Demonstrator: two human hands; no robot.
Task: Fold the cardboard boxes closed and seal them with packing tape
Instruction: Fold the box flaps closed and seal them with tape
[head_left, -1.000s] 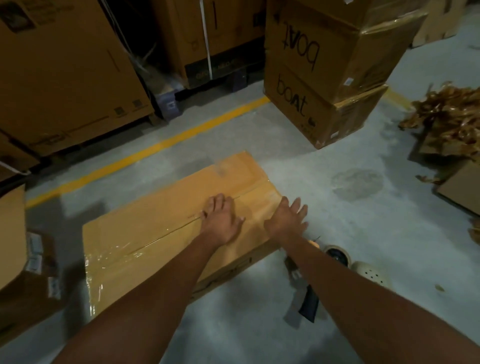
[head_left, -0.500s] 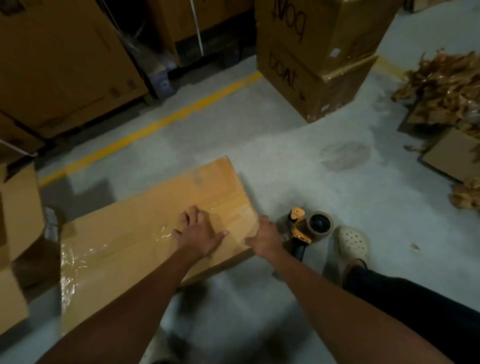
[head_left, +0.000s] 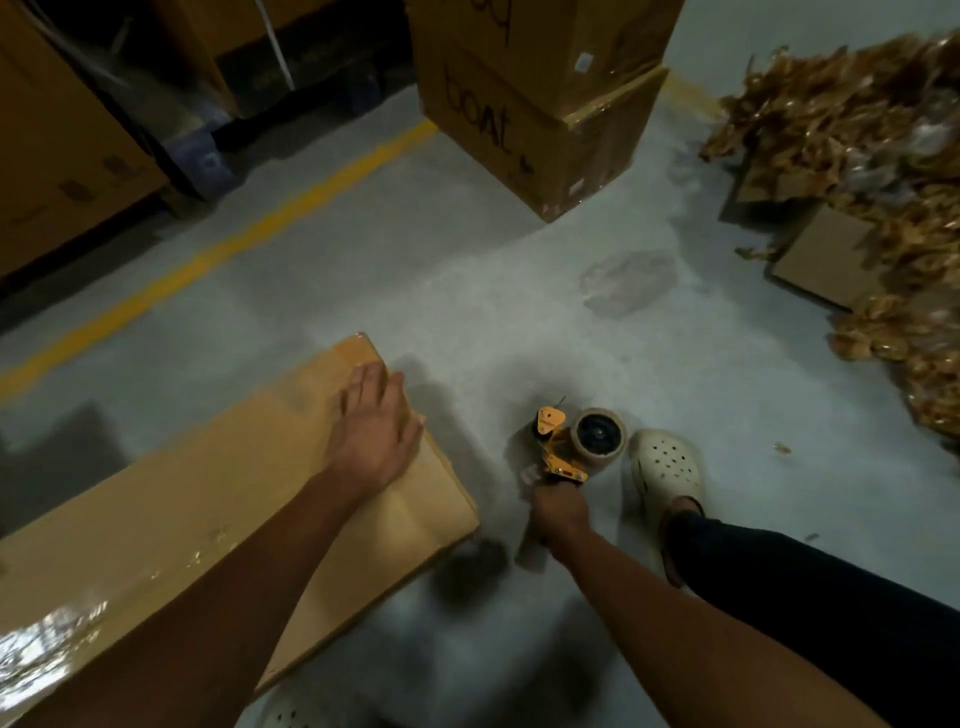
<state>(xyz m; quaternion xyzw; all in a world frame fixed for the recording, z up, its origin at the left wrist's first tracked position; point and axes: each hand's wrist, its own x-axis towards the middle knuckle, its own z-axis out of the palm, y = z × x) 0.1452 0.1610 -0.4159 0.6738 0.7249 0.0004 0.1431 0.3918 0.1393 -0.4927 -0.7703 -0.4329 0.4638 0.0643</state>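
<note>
A long flat cardboard box (head_left: 197, 519) lies on the concrete floor at lower left, with shiny clear tape along its top and near end. My left hand (head_left: 374, 431) rests flat on the box's far right end, fingers spread. To the right of the box, an orange tape dispenser (head_left: 566, 447) with a brown tape roll stands on the floor. My right hand (head_left: 558, 512) is closed around the dispenser's handle.
Two stacked boxes (head_left: 540, 104) marked "boat" stand ahead. Large cartons (head_left: 62, 156) line the left behind a yellow floor line (head_left: 218, 254). A heap of crumpled brown tape and cardboard scraps (head_left: 872, 208) fills the right. My white clog (head_left: 667, 473) is beside the dispenser.
My right hand left the box's end and closed on the dispenser handle. My left hand slid toward the box's far right end. The view swung right and down.
</note>
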